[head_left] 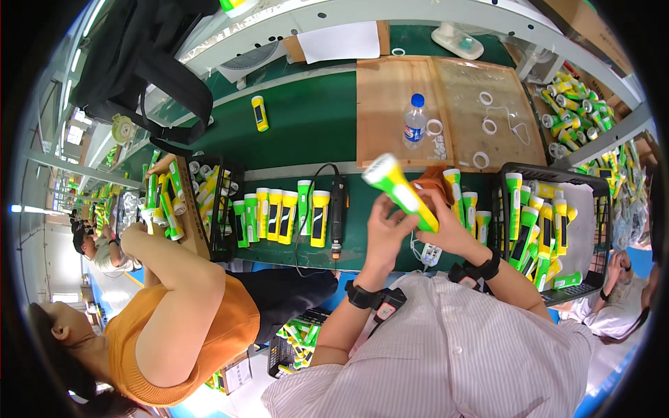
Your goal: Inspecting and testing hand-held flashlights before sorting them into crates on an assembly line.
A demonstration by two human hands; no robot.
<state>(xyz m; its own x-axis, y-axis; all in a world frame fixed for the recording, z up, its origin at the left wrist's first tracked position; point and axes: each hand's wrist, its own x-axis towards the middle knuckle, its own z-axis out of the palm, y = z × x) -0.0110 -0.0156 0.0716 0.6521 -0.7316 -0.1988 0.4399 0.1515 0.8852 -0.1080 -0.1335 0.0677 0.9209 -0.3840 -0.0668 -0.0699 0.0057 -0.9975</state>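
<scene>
A yellow and green flashlight (404, 195) with a white head is held up at a slant over the bench edge, its head toward the upper left. My left hand (387, 230) closes on its body from below and the left. Around its tail end are the fingers of my right hand (449, 226), partly hidden behind it. Several flashlights (281, 216) stand in a row to the left, some yellow, some green. Between that row and my left hand is a black electric screwdriver (338, 209) with a cord. More flashlights (468, 205) stand just beyond my right hand.
To the right a black crate (605, 230) holds flashlights; another crate (226, 209) stands left. Behind, a water bottle (414, 125) and white rings (489, 127) lie on a brown board (390, 83). A co-worker in an orange top (188, 327) sits close on my left.
</scene>
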